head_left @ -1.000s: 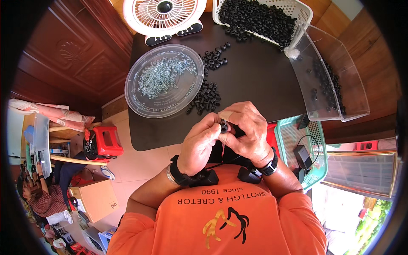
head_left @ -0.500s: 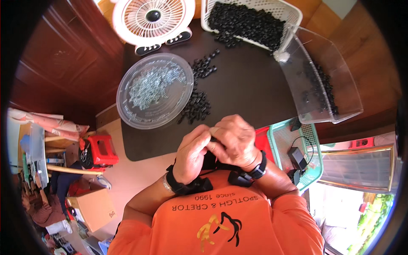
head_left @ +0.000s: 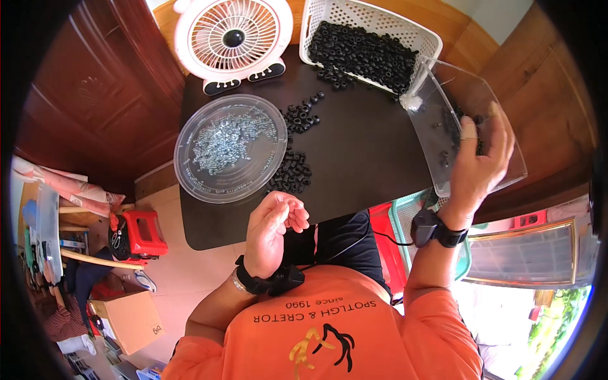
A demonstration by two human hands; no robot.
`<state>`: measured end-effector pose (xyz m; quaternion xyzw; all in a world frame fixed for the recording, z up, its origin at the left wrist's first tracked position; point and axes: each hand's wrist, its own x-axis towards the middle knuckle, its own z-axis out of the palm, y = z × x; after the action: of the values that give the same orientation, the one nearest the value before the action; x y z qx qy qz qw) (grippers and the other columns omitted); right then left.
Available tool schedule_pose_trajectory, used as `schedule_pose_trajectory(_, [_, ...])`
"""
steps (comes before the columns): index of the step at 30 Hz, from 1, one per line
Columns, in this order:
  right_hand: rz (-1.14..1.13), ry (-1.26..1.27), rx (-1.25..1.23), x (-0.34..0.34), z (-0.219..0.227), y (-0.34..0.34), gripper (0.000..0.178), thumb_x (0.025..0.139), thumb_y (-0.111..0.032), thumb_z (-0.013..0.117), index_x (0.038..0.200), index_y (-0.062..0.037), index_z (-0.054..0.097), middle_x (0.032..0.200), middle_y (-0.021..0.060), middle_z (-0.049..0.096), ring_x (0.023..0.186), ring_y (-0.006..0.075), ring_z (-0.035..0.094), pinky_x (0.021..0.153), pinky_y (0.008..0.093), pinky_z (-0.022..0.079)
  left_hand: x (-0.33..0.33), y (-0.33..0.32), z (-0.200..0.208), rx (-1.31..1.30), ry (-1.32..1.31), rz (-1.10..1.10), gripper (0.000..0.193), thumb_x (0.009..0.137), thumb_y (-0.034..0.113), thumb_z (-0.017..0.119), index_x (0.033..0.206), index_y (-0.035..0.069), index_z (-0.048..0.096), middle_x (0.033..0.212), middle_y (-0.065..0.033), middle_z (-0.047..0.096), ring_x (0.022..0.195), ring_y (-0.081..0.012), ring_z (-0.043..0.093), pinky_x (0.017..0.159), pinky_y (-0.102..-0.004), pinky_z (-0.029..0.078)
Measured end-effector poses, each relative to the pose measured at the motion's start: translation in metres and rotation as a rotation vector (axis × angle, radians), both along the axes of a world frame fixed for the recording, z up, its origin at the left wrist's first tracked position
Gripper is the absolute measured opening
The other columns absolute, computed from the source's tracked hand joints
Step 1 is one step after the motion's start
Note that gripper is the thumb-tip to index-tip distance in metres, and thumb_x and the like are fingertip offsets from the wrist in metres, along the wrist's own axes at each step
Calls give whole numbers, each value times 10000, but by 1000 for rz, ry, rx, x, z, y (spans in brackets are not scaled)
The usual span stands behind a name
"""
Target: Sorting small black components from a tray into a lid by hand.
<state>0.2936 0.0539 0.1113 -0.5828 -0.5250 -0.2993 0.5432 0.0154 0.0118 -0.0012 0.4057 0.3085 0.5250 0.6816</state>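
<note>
My right hand [head_left: 479, 161] reaches out over the clear plastic bin [head_left: 437, 136] at the table's right edge, fingers spread and nothing visible in them. A few small black parts lie in that bin. My left hand [head_left: 273, 229] hovers near the table's front edge with fingers loosely curled and apart, empty. Just beyond it lies a pile of small black ring-shaped parts [head_left: 292, 172] on the dark table [head_left: 361, 152], beside a clear round tray [head_left: 229, 147] holding several small silver metal parts.
A white basket [head_left: 370, 31] full of black rings stands at the back, next to a white desk fan [head_left: 233, 39]. A red object [head_left: 140, 233] and a cardboard box [head_left: 130, 320] sit on the floor at left. A green basket [head_left: 405, 221] is by my right knee.
Both hands were together at my chest, working a small black part. Now they have parted: the right hand swung out over the clear bin and the left stays near the table edge, empty.
</note>
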Motion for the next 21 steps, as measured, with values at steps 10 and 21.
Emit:
schedule_pose_trajectory(10, [629,175,-746,-46,-38,78,213,803,-135,659,987,-31,676,937,142,669,885,279,637,795,344,489,-13,3,-9,-92,2,11,255,948,271,482,926,23,540,841,-97,613,711,-162,596,659,-271,458])
schedule_pose_trajectory(21, [471,-386,-1053,-72,-102,188,241,800,-175,648,1024,-87,673,1058,141,617,1010,313,594,899,398,469,-15,6,-15,-93,32,-58,217,956,203,457,972,7,549,853,-93,615,739,-167,595,673,-275,461])
